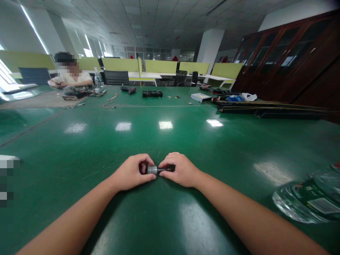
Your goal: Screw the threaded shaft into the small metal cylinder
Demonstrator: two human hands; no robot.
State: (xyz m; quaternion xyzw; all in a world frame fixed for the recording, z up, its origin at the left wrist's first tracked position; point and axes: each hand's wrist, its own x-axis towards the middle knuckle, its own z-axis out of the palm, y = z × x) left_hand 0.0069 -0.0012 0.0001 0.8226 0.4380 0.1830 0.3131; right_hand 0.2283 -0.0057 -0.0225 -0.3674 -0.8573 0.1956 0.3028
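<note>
Just above the green table (127,219), my left hand (130,174) is closed round a short silver metal cylinder (152,170), thumb below and fingers above. From its right end a thin dark rod (162,170) with ridges, like a thread or a spring, points toward my right hand (183,171). My right thumb and fingers pinch that rod near its far end. The rod lies roughly in line with the cylinder. Part of the cylinder's left end is hidden in my left palm, so I cannot tell its exact kind.
A large clear bottle (310,194) with a green label lies at the right. Across the table are a black holder (152,94), a power tool (128,90), a white box (200,97) and long dark bars (239,107). A person (71,76) sits at the far left.
</note>
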